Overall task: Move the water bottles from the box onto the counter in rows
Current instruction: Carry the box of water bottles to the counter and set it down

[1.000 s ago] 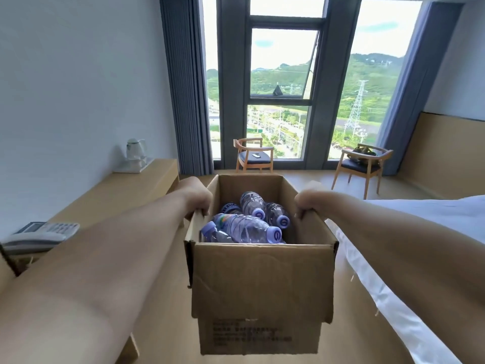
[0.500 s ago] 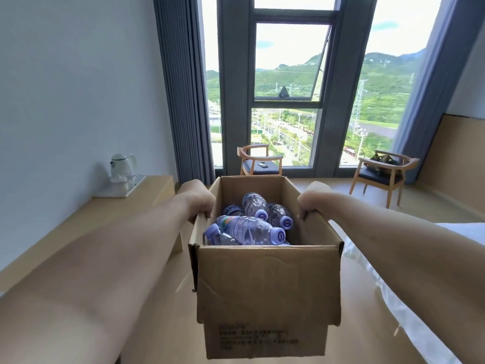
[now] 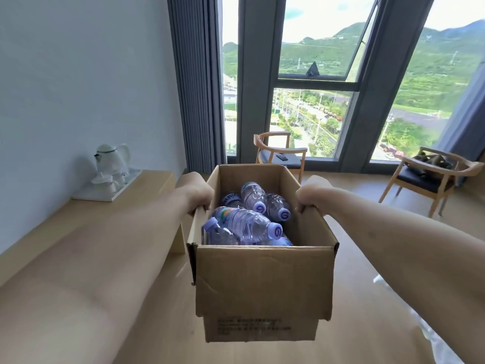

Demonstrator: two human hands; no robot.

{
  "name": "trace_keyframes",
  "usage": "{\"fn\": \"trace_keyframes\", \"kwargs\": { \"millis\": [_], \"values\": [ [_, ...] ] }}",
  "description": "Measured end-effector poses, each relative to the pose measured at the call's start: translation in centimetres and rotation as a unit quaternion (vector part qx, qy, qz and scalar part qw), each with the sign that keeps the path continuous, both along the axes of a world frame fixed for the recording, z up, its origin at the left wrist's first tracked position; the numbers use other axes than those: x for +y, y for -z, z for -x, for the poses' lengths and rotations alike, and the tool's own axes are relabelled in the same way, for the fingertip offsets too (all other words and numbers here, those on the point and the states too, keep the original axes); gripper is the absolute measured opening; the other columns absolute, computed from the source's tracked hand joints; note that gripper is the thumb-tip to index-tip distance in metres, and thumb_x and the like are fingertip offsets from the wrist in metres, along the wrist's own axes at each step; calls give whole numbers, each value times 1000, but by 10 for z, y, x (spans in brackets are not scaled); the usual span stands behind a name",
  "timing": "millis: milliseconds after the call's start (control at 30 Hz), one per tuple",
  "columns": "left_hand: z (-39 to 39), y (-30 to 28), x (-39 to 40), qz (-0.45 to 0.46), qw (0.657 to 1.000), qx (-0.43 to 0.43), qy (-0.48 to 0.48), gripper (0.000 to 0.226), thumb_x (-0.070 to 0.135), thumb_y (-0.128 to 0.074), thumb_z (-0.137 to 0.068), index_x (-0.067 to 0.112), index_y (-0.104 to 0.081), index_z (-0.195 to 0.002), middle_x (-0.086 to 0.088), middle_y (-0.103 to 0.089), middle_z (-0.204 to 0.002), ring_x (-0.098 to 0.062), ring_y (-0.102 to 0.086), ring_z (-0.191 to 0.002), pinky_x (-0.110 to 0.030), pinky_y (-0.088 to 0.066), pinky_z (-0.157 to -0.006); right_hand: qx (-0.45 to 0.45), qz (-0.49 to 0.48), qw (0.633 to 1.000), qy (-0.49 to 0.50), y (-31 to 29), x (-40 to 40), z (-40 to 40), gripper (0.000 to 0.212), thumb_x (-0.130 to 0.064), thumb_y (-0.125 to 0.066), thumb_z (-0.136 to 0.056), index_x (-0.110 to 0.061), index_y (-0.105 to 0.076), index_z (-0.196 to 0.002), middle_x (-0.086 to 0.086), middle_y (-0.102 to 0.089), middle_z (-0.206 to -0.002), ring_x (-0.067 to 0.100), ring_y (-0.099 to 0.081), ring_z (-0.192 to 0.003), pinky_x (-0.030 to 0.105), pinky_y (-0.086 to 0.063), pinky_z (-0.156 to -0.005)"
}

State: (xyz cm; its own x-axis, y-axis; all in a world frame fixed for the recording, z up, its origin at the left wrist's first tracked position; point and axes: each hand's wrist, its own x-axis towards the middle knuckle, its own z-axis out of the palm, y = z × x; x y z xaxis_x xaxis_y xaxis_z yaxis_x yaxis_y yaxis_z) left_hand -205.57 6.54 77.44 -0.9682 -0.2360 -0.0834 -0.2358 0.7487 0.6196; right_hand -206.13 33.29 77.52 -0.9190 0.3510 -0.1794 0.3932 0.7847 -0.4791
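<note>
An open cardboard box (image 3: 262, 279) hangs in the air in front of me, held at both sides. My left hand (image 3: 196, 193) grips its left wall and my right hand (image 3: 311, 193) grips its right wall. Inside lie several clear water bottles (image 3: 244, 224) with purple caps, piled on their sides. The wooden counter (image 3: 65, 232) runs along the left wall, just left of the box and below my left forearm.
A white kettle on a tray (image 3: 110, 172) stands at the counter's far end. Two wooden chairs, the nearer one (image 3: 280, 153) behind the box and another (image 3: 430, 177) at the right, face tall windows. White bedding edge (image 3: 425, 334) lies at the lower right. Wooden floor lies beneath the box.
I have carried the box forward along the counter toward the window. The phone on the counter has dropped out of view, and the kettle and chairs are closer.
</note>
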Motion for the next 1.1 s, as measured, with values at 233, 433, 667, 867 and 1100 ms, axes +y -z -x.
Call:
{"fn": "trace_keyframes", "kwargs": {
  "millis": [233, 433, 667, 867, 1100],
  "values": [
    [139, 34, -18, 8, 1000, -22, 12, 18, -6, -79, -56, 1, -66, -65, -12, -64, -62, -21, -60, -44, -21, -37, -28, -30, -8, 1000, 2, 40, -23, 139, 26, -5, -83, -63, -3, -58, -70, 15, -64, -65, 26, -59, -32, 26, -45, -30],
    [255, 82, -37, 38, 997, -54, 32, 14, -3, -76, -58, 1, -65, -65, -13, -64, -63, -23, -60, -47, -24, -41, -34, -94, 88, 991, 33, 103, -40, 240, 12, 5, -70, -74, 3, -61, -82, 16, -63, -72, 28, -62, -54, 39, -56, -52],
    [342, 166, -58, 62, 990, -124, 18, 15, -1, -73, -59, 4, -60, -55, -8, -58, -48, -18, -53, -31, -19, -34, -27, -101, 79, 990, 63, 185, -63, 320, 12, 10, -66, -66, 0, -59, -64, 16, -60, -59, 29, -61, -42, 38, -50, -34],
    [377, 274, -80, 54, 971, -230, -28, 14, 4, -74, -60, 6, -61, -61, -10, -62, -64, -22, -57, -48, -22, -37, -36, -147, 16, 989, -3, 282, -84, 385, 3, 0, -64, -67, -1, -64, -70, 16, -65, -63, 30, -66, -51, 34, -53, -37],
    [369, 413, -100, 27, 933, -308, -185, 13, 8, -70, -68, 7, -57, -64, -18, -70, -88, -35, -69, -83, -28, -44, -56, -225, -4, 962, -158, 425, -108, 439, 7, -9, -65, -72, -6, -59, -74, 11, -60, -73, 28, -61, -57, 17, -38, -30]
  ]
}}
